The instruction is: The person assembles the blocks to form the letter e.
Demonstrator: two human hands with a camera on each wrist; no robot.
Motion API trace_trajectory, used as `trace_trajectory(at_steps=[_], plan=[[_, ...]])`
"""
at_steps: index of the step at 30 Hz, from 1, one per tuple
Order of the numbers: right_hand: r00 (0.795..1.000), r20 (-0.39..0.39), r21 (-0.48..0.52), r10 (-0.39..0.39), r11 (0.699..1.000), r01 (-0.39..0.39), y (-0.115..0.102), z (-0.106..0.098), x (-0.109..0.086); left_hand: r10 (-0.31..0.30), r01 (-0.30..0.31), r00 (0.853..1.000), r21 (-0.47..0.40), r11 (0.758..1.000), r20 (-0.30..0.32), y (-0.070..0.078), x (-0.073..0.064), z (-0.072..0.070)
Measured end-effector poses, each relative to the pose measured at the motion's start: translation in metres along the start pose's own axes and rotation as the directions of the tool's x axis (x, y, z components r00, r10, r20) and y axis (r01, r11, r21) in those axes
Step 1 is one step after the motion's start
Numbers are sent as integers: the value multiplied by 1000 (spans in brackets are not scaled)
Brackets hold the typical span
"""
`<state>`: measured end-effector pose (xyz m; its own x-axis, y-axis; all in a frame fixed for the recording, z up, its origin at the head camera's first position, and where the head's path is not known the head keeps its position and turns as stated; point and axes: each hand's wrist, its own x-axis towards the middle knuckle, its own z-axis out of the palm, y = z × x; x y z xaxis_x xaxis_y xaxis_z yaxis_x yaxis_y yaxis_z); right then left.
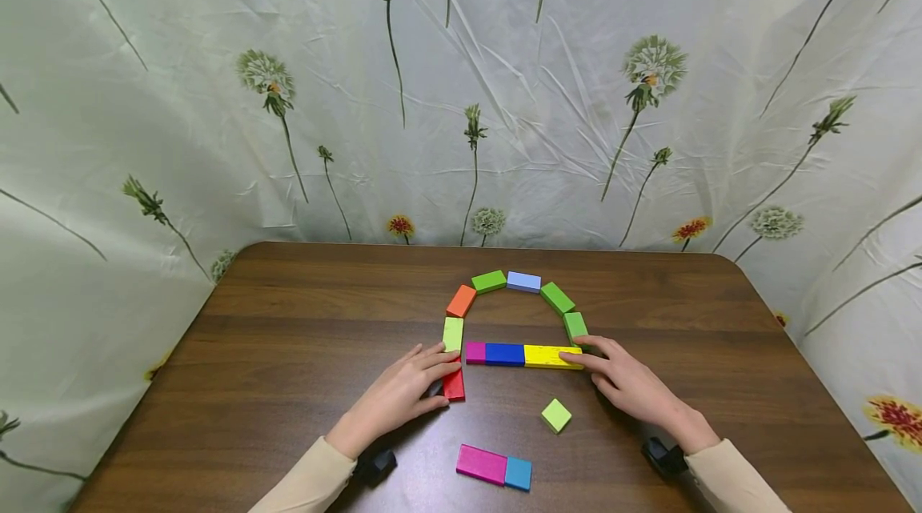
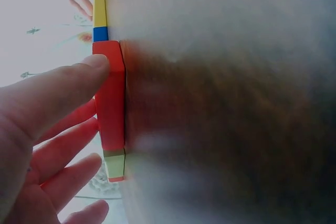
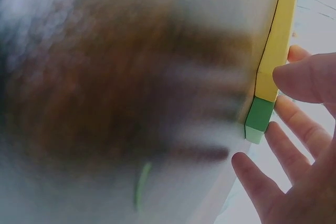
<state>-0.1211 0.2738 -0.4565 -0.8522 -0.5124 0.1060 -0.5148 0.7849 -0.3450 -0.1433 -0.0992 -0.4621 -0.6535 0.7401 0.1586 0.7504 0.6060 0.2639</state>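
Observation:
My left hand (image 1: 399,389) lies at the left side of a red block (image 1: 454,386), its fingers fairly straight and touching it. In the left wrist view the thumb overlaps the red block (image 2: 111,108). Beyond it a light green block (image 1: 453,334) continues the line. My right hand (image 1: 637,385) reaches in from the right with extended fingers; one fingertip rests on the yellow block (image 1: 547,356). Another finger meets the lower green block (image 1: 575,326) of the arch. A blue block (image 1: 505,354) and a magenta block (image 1: 475,352) extend the yellow one leftward.
The arch continues through an orange block (image 1: 461,301), a green block (image 1: 489,282), a light blue block (image 1: 523,282) and another green block (image 1: 558,298). Nearer lie a lime block (image 1: 556,415), a pink block (image 1: 482,464) and a blue one (image 1: 518,473) on the wooden table (image 1: 302,337).

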Motion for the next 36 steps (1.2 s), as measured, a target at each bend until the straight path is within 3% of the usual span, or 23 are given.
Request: trace_trajectory(at_steps=[15, 22, 26, 30, 33, 36], plan=[[1000, -20, 1, -20, 1000, 20, 2, 2, 0, 3, -3, 1000, -11, 1000, -19, 2, -1, -1], [999, -38, -3, -37, 999, 37, 3, 3, 0, 86, -82, 996, -185, 979, 12, 14, -7, -8], [998, -41, -5, -42, 999, 42, 3, 3, 1, 196, -185, 980, -218, 958, 27, 27, -12, -8], [999, -38, -4, -39, 999, 39, 3, 3, 1, 303, -289, 952, -199, 936, 43, 41, -14, -2], [999, -33, -1, -32, 999, 32, 3, 3, 1, 336, -314, 938, -198, 928, 88, 48, -16, 1], [999, -28, 2, -25, 1000, 25, 3, 3, 0, 341, -318, 933, -180, 931, 117, 52, -17, 4]])
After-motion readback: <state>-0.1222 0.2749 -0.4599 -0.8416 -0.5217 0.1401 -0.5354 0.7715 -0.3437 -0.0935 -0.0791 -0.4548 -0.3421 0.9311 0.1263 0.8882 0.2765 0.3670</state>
